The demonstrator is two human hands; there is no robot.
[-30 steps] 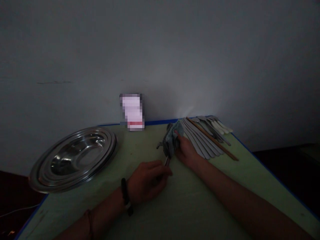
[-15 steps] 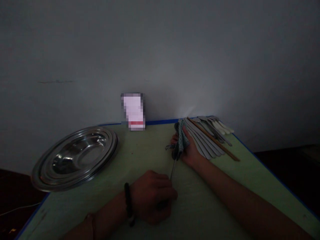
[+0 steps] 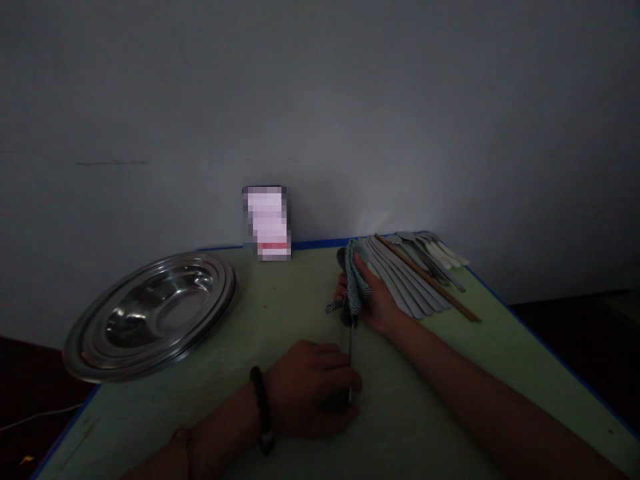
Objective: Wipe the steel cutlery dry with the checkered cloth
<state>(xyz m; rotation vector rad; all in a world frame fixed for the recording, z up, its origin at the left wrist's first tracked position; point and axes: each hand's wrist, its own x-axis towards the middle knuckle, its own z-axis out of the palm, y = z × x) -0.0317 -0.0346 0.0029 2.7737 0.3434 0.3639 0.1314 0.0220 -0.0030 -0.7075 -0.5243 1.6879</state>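
Observation:
In the head view, my right hand (image 3: 373, 293) is closed around a folded grey-green cloth (image 3: 354, 277) with a checkered edge. The cloth wraps a slim utensil whose dark part pokes out below it, and a thin metal shaft (image 3: 351, 353) runs from there toward me. My left hand (image 3: 320, 390), wearing a dark bead bracelet, pinches the near end of that shaft between thumb and fingers. Cloth and fingers hide the rest, so its exact kind cannot be made out.
Nested steel basins (image 3: 150, 313) stand on the table's left. Fanned at the right are flat grey-handled utensils (image 3: 410, 283), brown chopsticks (image 3: 430, 280), and white-handled spoons (image 3: 443, 253). A lit phone (image 3: 269, 223) leans against the wall. Blue edging (image 3: 540, 340) borders the green table (image 3: 280, 307).
The cloth and my right fingers have shifted slightly left and toward me. My left hand has moved a little right, and the metal shaft now stands more upright in view.

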